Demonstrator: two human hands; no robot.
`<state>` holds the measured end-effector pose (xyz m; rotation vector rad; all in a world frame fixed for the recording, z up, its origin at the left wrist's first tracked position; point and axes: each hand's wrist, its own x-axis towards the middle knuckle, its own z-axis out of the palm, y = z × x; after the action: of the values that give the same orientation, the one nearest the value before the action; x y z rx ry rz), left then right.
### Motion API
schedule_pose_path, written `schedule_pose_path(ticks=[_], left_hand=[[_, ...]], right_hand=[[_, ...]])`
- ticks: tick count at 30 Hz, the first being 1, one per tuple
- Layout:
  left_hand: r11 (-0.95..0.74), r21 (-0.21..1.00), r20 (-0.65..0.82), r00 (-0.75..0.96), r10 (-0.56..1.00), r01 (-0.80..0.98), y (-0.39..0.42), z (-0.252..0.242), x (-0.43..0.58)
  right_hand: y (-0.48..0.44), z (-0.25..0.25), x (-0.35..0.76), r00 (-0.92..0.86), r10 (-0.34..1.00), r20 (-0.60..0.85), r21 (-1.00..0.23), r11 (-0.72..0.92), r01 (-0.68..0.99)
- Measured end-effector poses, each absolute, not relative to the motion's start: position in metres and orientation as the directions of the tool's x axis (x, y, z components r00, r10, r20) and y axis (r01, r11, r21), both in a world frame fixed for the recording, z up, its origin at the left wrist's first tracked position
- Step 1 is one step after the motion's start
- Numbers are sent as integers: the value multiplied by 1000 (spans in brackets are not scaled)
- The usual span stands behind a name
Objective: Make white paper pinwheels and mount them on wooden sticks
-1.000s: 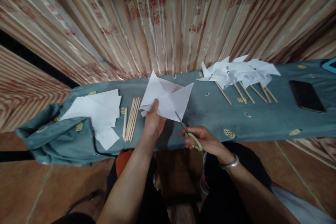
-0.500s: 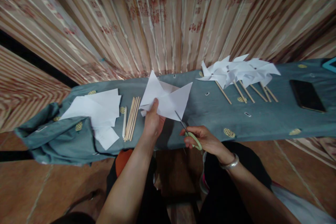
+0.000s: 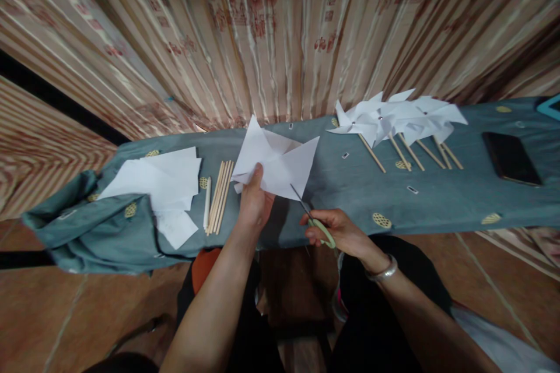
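A white paper sheet (image 3: 284, 169), cut into flaps with pointed corners, is gripped by my left hand (image 3: 255, 201), thumb on top and the fingers mostly hidden beneath. My right hand (image 3: 335, 230) holds scissors (image 3: 324, 234) with light green handles. Their dark blade lies over the sheet's lower right edge; whether it cuts into the paper I cannot tell.
White paper sheets (image 3: 168, 178) lie at the left, beside a white pen-like stick (image 3: 207, 207) and several wooden sticks (image 3: 221, 198). Several paper pinwheels (image 3: 398, 119) on sticks lie at the right. A dark phone (image 3: 511, 158) rests on the cloth-covered table (image 3: 437, 204).
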<state>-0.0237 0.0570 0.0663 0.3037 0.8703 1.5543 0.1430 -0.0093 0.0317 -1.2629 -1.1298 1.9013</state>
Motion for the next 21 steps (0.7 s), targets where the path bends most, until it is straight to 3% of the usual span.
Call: schedule_pose_path(ticks=[21], left_hand=[[163, 666, -339, -101, 935, -728, 50, 63, -13]], right_hand=[[-8, 38, 144, -382, 858, -343, -929, -371, 1]])
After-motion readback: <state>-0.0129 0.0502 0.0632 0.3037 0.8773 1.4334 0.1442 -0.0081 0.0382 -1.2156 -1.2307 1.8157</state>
